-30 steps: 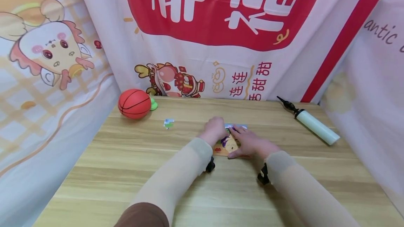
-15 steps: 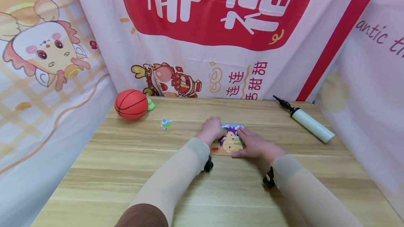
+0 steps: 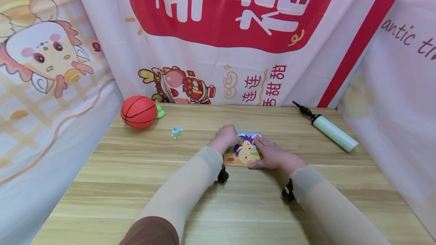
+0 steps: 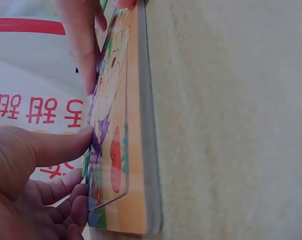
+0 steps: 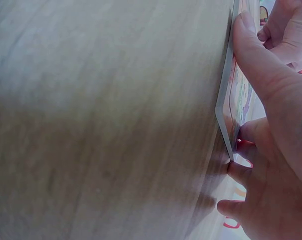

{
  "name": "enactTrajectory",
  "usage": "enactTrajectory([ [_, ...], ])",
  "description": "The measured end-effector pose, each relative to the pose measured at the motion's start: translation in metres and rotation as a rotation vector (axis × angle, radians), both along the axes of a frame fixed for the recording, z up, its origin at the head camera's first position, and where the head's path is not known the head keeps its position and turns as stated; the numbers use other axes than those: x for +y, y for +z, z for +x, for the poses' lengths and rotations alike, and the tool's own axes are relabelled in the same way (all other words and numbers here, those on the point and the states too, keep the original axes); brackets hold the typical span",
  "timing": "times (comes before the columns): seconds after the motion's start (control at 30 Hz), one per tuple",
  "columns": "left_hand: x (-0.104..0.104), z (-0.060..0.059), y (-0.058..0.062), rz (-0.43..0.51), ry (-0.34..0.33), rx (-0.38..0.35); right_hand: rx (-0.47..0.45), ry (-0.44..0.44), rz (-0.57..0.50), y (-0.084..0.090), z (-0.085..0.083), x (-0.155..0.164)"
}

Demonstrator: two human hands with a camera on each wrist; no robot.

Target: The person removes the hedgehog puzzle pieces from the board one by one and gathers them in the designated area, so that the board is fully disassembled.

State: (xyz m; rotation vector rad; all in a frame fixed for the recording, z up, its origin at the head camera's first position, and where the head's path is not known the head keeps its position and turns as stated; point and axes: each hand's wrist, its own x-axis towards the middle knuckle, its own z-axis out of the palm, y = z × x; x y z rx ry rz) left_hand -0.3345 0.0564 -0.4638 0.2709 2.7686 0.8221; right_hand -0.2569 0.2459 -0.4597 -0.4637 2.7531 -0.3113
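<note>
A jigsaw puzzle (image 3: 244, 153) in a flat tray lies on the table, showing a cartoon hedgehog with purple spines. My left hand (image 3: 226, 137) is over its left side, fingers curled. In the left wrist view the left thumb (image 4: 65, 145) touches the picture, and the curled fingers (image 4: 73, 200) sit close by; I cannot tell if a piece is between them. My right hand (image 3: 272, 154) rests on the right side of the puzzle, thumb at the near edge and fingers extended along the far right. One loose puzzle piece (image 3: 177, 132) lies left of the hands.
At the back left stand a red toy basketball (image 3: 139, 112) and a small green object (image 3: 160, 111) partly behind it. A hand pump (image 3: 334, 132) with a black nozzle lies at the right. Printed cloth (image 3: 218, 37) hangs around the wooden table (image 3: 119, 184).
My right hand has slid to the right, uncovering more of the hedgehog picture. The left hand keeps its place on the puzzle's left side. The whole head view has shifted slightly.
</note>
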Motion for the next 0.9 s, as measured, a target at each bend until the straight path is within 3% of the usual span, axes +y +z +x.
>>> enactTrajectory([
  [0.27,-0.0028,0.0002,0.0041,0.013,-0.017,0.0,-0.002,-0.001,-0.003,-0.0014,-0.0026,0.0001],
  [0.57,0.0005,-0.0017,0.0008,0.029,-0.023,-0.005,-0.01,-0.011,-0.005,-0.0022,-0.0035,0.0004],
  [0.9,-0.002,-0.0058,-0.0031,0.198,0.022,-0.083,-0.024,-0.012,-0.014,-0.0012,-0.0029,0.0007],
])
